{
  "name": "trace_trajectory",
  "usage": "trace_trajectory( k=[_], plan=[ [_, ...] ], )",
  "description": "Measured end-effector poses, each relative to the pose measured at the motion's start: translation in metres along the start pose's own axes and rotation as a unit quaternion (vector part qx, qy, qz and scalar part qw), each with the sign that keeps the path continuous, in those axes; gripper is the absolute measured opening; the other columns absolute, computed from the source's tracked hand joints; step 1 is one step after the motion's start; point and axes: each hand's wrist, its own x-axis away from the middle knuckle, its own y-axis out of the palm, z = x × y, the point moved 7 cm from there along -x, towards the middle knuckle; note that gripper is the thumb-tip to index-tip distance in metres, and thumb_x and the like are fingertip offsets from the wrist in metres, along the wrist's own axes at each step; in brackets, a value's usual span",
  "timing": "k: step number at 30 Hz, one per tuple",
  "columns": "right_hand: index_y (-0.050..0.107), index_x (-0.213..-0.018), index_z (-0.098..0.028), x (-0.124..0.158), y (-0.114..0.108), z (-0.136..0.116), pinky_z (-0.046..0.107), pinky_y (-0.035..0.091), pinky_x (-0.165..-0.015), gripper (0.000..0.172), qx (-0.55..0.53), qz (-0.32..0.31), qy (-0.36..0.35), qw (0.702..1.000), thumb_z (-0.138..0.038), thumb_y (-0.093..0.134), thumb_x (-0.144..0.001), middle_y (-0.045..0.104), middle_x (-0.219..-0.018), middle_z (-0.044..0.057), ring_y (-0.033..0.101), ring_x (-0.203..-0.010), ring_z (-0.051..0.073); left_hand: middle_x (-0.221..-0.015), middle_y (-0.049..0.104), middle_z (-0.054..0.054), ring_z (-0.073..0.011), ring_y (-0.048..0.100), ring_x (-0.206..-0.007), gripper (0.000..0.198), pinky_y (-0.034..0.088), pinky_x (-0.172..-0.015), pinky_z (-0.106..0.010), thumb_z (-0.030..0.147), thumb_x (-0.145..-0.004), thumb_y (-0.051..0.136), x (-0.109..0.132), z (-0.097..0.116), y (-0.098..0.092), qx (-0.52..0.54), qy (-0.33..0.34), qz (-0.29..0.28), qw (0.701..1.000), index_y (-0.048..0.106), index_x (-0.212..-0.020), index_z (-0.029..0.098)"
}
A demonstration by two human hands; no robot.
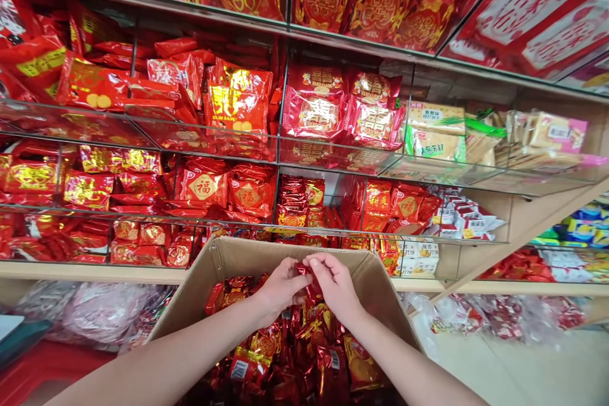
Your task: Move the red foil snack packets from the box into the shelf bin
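Observation:
An open cardboard box (228,257) sits low in the middle, filled with several small red and gold foil snack packets (266,346). Both my hands are over the box. My left hand (280,285) and my right hand (335,284) meet at the fingertips, and together they pinch one small red packet (304,268) near the box's far wall. The fingers of both hands are closed on it.
Glass-fronted shelves (285,155) rise behind the box, with compartments packed with red foil packets. Pale biscuit packs (435,133) lie at the right. Clear plastic bags (102,311) sit below the wooden shelf edge at left, more at right. A red surface (42,368) is at the lower left.

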Motion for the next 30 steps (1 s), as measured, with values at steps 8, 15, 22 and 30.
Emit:
trace_trajectory(
  k=[8,15,22,30],
  plan=[
    [0.051,-0.074,-0.018,-0.006,-0.032,0.025,0.025,0.04,-0.063,0.03,0.035,0.096,0.11,0.989,-0.046,0.041,-0.076,0.056,-0.071,0.001,0.05,-0.067,0.014,-0.091,0.058,-0.002,-0.0115,0.055,-0.077,0.028,0.043,-0.068,-0.023,0.023,-0.068,0.056,0.004,0.033,0.007,0.005,0.111,-0.013,0.994,0.046,-0.093,0.02],
    [0.049,-0.071,-0.019,-0.002,-0.017,0.022,0.025,0.036,-0.064,0.034,0.127,0.07,0.097,0.985,-0.048,0.034,-0.079,0.056,-0.07,0.0,0.049,-0.068,0.015,-0.073,0.053,0.001,-0.0124,0.049,-0.07,0.024,0.04,-0.069,-0.025,0.041,-0.078,0.039,0.008,0.038,-0.004,-0.126,0.201,0.112,0.965,0.047,-0.079,0.018],
    [0.049,-0.071,-0.019,-0.001,-0.01,0.012,0.024,0.035,-0.063,0.034,0.137,0.074,0.062,0.986,-0.044,0.029,-0.082,0.056,-0.07,0.001,0.049,-0.067,0.015,-0.07,0.05,0.002,-0.0124,0.047,-0.067,0.023,0.039,-0.069,-0.027,0.038,-0.082,0.033,0.006,0.044,-0.006,-0.287,0.262,0.139,0.911,0.046,-0.078,0.019],
    [0.049,-0.065,-0.019,-0.006,-0.021,0.021,0.024,0.035,-0.058,0.034,0.143,0.085,0.056,0.984,-0.044,0.032,-0.08,0.052,-0.061,0.0,0.045,-0.059,0.013,-0.061,0.049,0.004,-0.0091,0.044,-0.043,0.032,0.034,-0.04,-0.021,0.05,-0.077,0.035,0.001,0.027,-0.003,-0.242,0.103,0.055,0.963,0.045,-0.082,0.02]
  ],
)
